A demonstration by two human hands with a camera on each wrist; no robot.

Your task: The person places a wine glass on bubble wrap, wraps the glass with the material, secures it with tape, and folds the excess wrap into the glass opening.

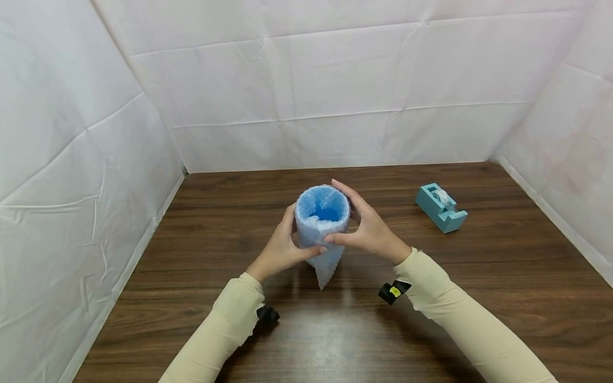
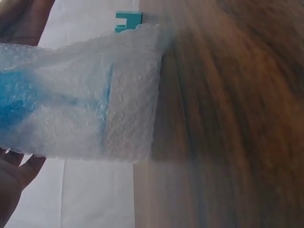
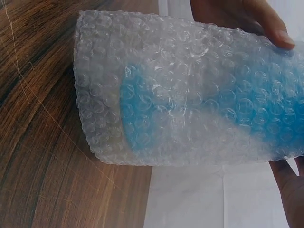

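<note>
A blue stemmed glass (image 1: 326, 214) stands inside a tube of clear bubble wrap (image 1: 328, 265), its bowl showing through the open top in the head view. Through the wrap, its round foot (image 3: 135, 107) and thin stem show in the right wrist view. My left hand (image 1: 279, 250) grips the wrapped glass from the left, thumb across the front. From the other side my right hand (image 1: 372, 229) holds it, index finger at the far rim and thumb in front. The wrap (image 2: 133, 95) extends past the foot and hangs down in a pointed corner toward me.
A teal tape dispenser (image 1: 438, 207) with a roll of clear tape sits at the right rear of the dark wood table (image 1: 230, 213). White cloth walls (image 1: 335, 80) enclose the table at the back and both sides. Black wrist cameras (image 1: 395, 291) hang under the sleeves.
</note>
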